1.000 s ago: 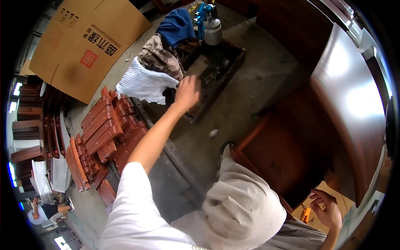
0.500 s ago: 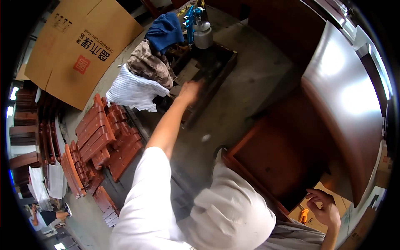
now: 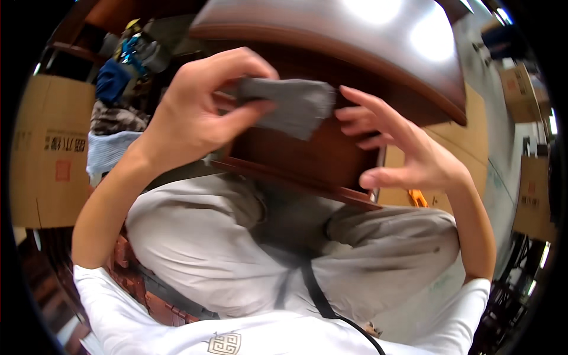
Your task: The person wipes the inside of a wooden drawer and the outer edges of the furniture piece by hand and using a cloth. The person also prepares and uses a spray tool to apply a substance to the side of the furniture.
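Note:
A limp grey sheet [image 3: 293, 105], looking like a piece of sandpaper, hangs above a reddish-brown wooden drawer [image 3: 302, 184]. My left hand [image 3: 207, 100] pinches the sheet's left end between thumb and fingers. Just off its right end is my right hand [image 3: 402, 139], fingers spread and holding nothing. Blur softens both hands and the sheet's surface. The drawer juts out in front of my lap, below a glossy dark brown furniture top [image 3: 331, 29].
An orange-handled tool [image 3: 418, 199] lies on flattened cardboard [image 3: 467, 142] to the right. At the far left are a blue spray gun [image 3: 131, 54], a blue cloth [image 3: 112, 81], a camouflage cloth [image 3: 118, 118], a white ribbed cloth [image 3: 111, 151] and a large cardboard box [image 3: 53, 171].
The view has swung from the floor box at the left to the drawer. My left hand has come back from that box with the grey sheet; my right hand has risen beside it.

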`<action>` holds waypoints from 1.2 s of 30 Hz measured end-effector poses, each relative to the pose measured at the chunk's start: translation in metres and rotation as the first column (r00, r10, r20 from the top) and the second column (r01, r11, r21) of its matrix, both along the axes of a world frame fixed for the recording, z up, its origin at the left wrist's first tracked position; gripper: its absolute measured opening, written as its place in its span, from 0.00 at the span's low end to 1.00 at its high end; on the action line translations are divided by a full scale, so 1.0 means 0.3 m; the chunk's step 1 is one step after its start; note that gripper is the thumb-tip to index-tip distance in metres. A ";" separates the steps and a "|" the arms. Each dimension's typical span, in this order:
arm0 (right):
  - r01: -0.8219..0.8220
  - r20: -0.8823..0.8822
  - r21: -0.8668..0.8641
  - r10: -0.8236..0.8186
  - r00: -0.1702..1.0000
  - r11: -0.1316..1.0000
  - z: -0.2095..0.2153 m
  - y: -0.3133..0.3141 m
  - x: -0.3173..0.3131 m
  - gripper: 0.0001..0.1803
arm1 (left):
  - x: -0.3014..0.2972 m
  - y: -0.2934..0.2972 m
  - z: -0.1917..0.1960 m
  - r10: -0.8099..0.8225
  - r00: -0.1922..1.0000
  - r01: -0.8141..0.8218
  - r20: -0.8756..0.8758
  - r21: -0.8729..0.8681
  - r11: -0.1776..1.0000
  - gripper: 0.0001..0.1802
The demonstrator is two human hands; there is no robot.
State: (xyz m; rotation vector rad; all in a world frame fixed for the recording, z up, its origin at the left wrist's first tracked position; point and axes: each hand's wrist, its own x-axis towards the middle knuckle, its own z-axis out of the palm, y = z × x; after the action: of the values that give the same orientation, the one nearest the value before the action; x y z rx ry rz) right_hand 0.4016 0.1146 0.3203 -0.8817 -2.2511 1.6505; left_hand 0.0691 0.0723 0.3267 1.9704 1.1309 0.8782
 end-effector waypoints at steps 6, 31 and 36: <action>0.289 -0.088 0.136 -0.279 0.956 0.948 -0.117 -0.061 0.308 0.10 | 0.458 0.047 -0.160 -0.307 0.935 0.355 0.179 -0.422 0.834 0.27; 0.824 0.072 -0.154 -0.825 0.560 0.546 -0.963 -0.221 0.483 0.15 | 0.629 0.084 -1.502 -0.505 0.796 0.239 -0.333 -0.595 0.768 0.44; 0.848 0.147 -0.206 -0.842 0.520 0.488 -0.944 -0.019 0.500 0.16 | 0.622 0.072 -1.443 -0.444 0.802 0.180 -0.399 -0.547 0.818 0.46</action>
State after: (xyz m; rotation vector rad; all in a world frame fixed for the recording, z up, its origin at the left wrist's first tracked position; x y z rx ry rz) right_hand 0.5515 0.1089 0.0372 -1.7192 -1.1652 1.3777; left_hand 0.2556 0.0941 -0.1062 1.9121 1.1024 -0.1442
